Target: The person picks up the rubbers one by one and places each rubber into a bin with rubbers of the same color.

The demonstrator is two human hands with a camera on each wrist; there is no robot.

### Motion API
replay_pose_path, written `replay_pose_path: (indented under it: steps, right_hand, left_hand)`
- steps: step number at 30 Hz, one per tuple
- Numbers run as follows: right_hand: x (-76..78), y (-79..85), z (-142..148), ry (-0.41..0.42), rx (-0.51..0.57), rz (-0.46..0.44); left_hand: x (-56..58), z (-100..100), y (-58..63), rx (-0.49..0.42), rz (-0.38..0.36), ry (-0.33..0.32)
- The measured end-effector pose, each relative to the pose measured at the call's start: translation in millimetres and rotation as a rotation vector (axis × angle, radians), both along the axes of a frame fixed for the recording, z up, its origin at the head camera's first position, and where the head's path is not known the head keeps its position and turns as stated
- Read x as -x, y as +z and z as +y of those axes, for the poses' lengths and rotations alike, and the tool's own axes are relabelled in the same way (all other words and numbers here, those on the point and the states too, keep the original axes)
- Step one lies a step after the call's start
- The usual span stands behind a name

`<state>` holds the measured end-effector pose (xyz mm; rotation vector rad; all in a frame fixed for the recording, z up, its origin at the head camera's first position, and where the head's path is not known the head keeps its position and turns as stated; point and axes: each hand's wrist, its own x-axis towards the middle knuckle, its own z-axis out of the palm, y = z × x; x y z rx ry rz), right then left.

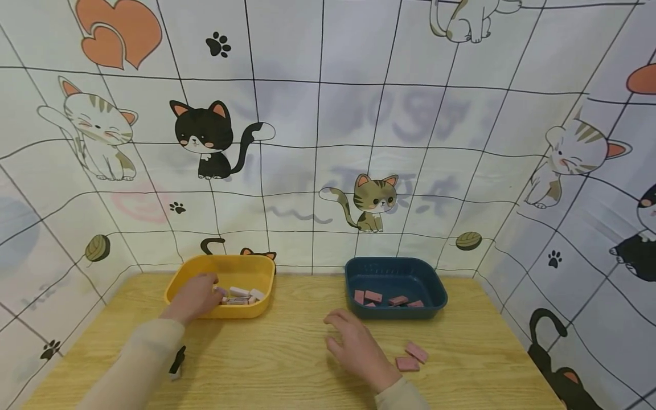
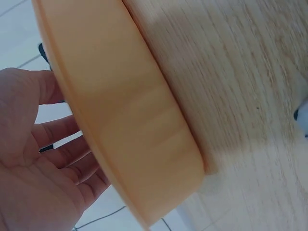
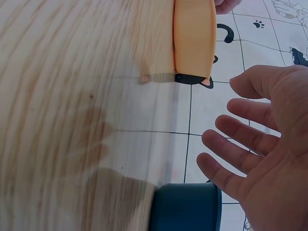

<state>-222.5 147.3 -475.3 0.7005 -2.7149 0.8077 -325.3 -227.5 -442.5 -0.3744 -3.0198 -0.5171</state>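
Observation:
My left hand [image 1: 197,297] reaches over the near left side of the yellow bin [image 1: 266,279], with the fingertips down inside beside several small whitish blocks [image 1: 239,291]. In the left wrist view its thumb and fingers are apart, and the bin's orange-looking wall [image 2: 125,106] hides their tips. My right hand [image 1: 353,344] hovers over the table between the bins, fingers loosely spread and holding nothing. Just right of it, two small pink rectangular blocks [image 1: 407,364] lie on the wood. Several more pink blocks [image 1: 398,300] are in the dark blue bin [image 1: 438,296] behind.
A small black-and-white piece [image 1: 177,363] lies on the table near the left forearm. Both bins stand at the back of the wooden table [image 1: 287,359]. A cat-print sheet [image 1: 292,188] rises behind the table and along both sides.

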Motion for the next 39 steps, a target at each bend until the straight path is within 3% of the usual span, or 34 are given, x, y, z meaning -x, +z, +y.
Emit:
replay_pose_path:
  steps: [10, 24, 33, 39]
  right_hand:
    - [-2.1, 1.8, 7.8, -0.021, 0.005, -0.021]
    - [-4.3, -1.3, 21.0, -0.063, 0.043, 0.07]
    - [-7.5, 3.4, 29.6, -0.115, 0.079, 0.005]
    - [-10.0, 5.8, 36.3, -0.154, 0.097, 0.014]
  left_hand:
    - [-18.2, 13.7, 0.0, -0.023, 0.135, -0.039]
    - [-48.5, 32.6, 1.8, -0.076, 0.202, -0.034]
    - [-63.2, 46.1, 0.8, -0.1, 0.272, -0.065]
    - [-68.7, 54.6, 1.0, -0.132, 0.295, -0.065]
